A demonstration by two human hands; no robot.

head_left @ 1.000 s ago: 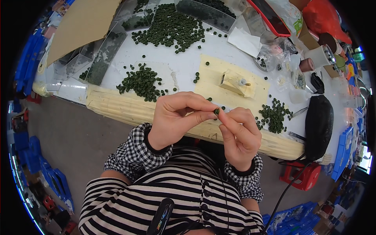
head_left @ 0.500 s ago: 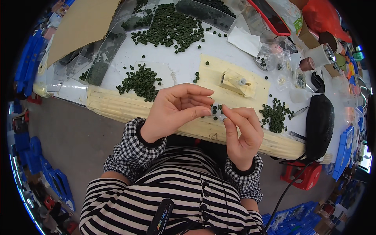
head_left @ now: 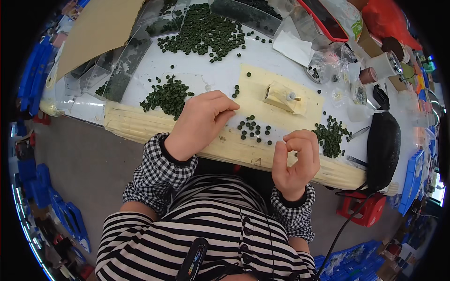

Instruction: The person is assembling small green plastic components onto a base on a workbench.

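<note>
Small dark green round pieces (head_left: 253, 127) lie loosely scattered on the table between my hands. My left hand (head_left: 199, 122) is left of them, thumb and fingers drawn together; anything in its pinch is hidden. On the right, my right hand (head_left: 296, 161) is raised near the table's front edge, its fingers curled and the thumb close to the index finger. Whatever it may hold is too small to make out. A left pile of green pieces (head_left: 166, 97) sits beyond my left wrist, and a right pile (head_left: 331, 139) is beside my right hand.
A cream taped block with a small peg (head_left: 285, 99) stands on a yellowish sheet (head_left: 255, 86). Farther back are a large heap of green pieces (head_left: 206, 33) and clear plastic trays (head_left: 127, 65). A black wrapped bundle (head_left: 382, 150) and red-framed device (head_left: 323, 21) are on the right.
My hands have moved apart: the left went leftward and slightly away from me, its fingers closing; the right shifted slightly right and its fingers curled. The scattered pieces between them are now uncovered.
</note>
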